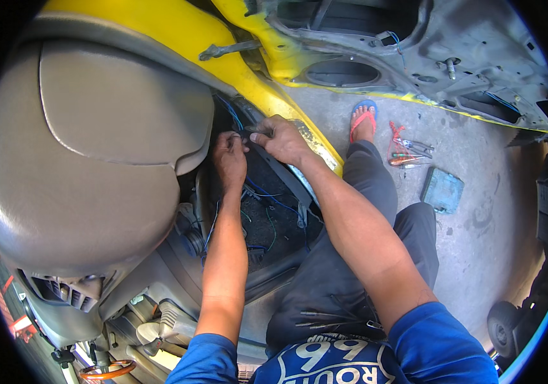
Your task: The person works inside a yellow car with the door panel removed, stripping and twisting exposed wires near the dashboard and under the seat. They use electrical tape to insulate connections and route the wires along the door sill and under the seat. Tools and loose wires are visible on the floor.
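Note:
Blue wires (233, 114) come down from the dark gap between the dashboard and the yellow door frame. They run to the fingertips of my left hand (229, 157), which is closed on them. Just to its right, my right hand (282, 139) is closed in a pinch, thumb against fingers, beside the wire ends. What sits between its fingertips is too small and dark to make out. Below my hands, more loose blue and green wires (267, 195) trail over the dark footwell floor (258, 221).
The grey-brown dashboard (107, 109) bulges at the left. The yellow door sill (315, 144) runs along my right forearm. A stripped door (408, 70) stands open above. On the concrete lie several hand tools (411, 152) and a teal case (442, 190), near my sandalled foot (363, 120).

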The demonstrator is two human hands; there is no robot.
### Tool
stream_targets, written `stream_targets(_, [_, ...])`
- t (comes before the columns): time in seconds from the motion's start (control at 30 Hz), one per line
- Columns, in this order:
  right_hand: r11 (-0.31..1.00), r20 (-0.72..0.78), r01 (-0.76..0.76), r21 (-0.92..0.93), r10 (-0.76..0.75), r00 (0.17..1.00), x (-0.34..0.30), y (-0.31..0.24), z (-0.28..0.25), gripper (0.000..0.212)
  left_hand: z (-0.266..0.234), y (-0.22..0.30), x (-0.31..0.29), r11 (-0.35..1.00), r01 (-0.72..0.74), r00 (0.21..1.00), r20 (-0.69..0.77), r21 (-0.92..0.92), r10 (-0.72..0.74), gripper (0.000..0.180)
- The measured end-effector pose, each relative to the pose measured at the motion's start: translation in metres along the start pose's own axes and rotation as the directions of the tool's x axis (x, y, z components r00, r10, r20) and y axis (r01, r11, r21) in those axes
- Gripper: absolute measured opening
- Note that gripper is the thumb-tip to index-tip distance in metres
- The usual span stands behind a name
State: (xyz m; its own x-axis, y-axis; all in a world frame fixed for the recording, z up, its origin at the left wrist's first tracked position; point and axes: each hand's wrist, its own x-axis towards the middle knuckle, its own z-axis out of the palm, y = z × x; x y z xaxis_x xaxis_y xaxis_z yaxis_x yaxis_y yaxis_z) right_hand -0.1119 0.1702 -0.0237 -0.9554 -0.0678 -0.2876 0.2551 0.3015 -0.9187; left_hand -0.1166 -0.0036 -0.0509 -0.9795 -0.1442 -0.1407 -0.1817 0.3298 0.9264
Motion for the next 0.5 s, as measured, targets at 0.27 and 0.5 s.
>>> stream_targets(0.27, [0.990,-0.029,-0.144,0.000,0.144,0.989,0.000,-0.004,-0.006,0.044,0.011,0.008,-0.002,0.864,0.247,0.952,-0.056,-0.440,-0.301,0.010])
stream_targets(0.5, [0.985,-0.033,-0.170,0.036,0.172,0.985,0.000,0.004,-0.005,0.042,-0.003,0.012,0.005,0.700,0.454,0.883,0.171,-0.552,-0.438,0.009])
